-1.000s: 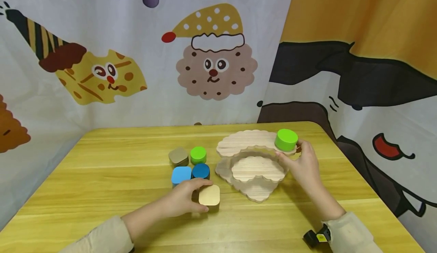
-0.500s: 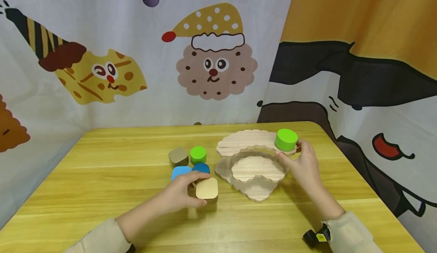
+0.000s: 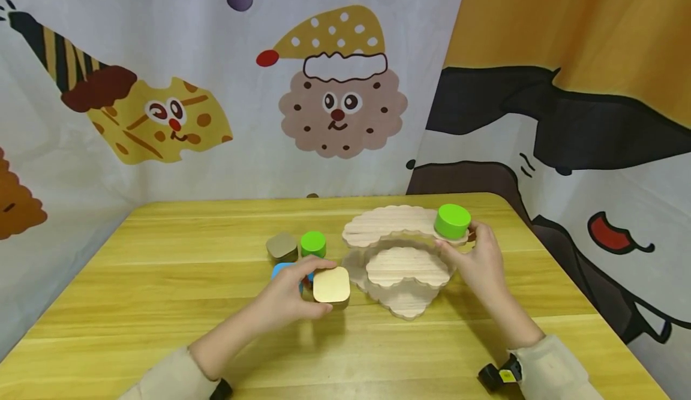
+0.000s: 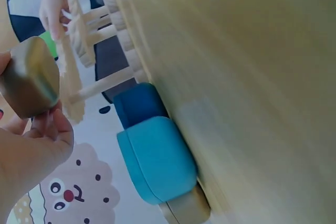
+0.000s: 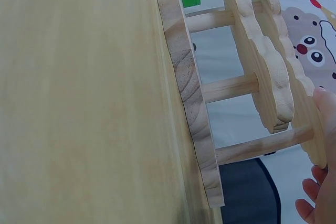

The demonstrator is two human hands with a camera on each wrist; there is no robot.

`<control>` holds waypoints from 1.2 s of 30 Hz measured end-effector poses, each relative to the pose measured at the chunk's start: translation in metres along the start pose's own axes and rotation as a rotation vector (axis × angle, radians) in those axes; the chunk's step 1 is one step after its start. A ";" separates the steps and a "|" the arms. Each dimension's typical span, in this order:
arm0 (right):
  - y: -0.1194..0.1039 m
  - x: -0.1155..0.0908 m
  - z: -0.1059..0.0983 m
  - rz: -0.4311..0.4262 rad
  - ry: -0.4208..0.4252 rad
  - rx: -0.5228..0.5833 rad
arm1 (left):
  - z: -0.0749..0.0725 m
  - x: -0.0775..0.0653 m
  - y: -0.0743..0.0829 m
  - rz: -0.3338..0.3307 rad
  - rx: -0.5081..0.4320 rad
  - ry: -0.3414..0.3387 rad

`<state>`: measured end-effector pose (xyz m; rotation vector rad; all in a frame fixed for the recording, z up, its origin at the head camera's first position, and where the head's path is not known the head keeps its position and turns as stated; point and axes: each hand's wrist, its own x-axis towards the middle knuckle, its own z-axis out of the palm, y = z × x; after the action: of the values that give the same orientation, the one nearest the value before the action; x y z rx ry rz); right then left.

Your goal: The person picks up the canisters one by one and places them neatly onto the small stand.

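My left hand [image 3: 286, 295] pinches a pale gold block [image 3: 332, 285] with rounded corners between thumb and fingers. In the left wrist view that gold block [image 4: 32, 77] is held up off the table. My right hand [image 3: 482, 262] grips the right end of the top tier of a wooden stand [image 3: 385, 225] with scalloped edges. A green round block [image 3: 452, 221] sits on that end, beside the thumb. In the right wrist view, dowels [image 5: 231, 87] join the stand's tiers, and the right fingers [image 5: 310, 190] curl by the top tier's end.
Left of the stand, several blocks stand together on the wooden table [image 3: 162, 280]: a brownish one [image 3: 282, 247], a green round one [image 3: 313, 244] and a light blue one [image 4: 157, 158]. A dark blue block [image 4: 139, 103] is mostly hidden by the left hand in the head view.
My left hand has lifted the gold block and moved it away from me, covering more of the blue blocks. The right hand and the stand stay where they were.
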<state>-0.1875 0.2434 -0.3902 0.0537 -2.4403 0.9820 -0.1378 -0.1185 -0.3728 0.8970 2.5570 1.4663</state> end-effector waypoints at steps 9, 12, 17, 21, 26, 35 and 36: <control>0.000 -0.001 0.001 0.000 0.003 0.009 | 0.005 0.014 0.013 -0.024 -0.037 0.049; 0.000 -0.001 0.001 -0.001 0.007 0.007 | 0.006 0.019 0.017 -0.032 -0.049 0.058; 0.000 0.000 0.000 0.005 0.004 0.010 | 0.007 0.028 0.024 -0.015 -0.082 0.080; 0.000 0.000 0.000 0.011 -0.002 0.011 | 0.009 0.040 0.030 -0.014 -0.093 0.099; 0.000 -0.001 -0.001 0.012 -0.007 0.010 | 0.015 0.056 0.034 -0.010 -0.064 0.108; -0.001 -0.001 -0.001 0.004 -0.005 0.017 | 0.024 0.079 0.034 0.030 -0.111 0.115; -0.001 -0.001 -0.001 0.004 -0.005 0.017 | 0.024 0.081 0.034 0.031 -0.116 0.118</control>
<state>-0.1862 0.2434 -0.3889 0.0577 -2.4372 1.0055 -0.1809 -0.0455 -0.3400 0.8631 2.5166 1.7055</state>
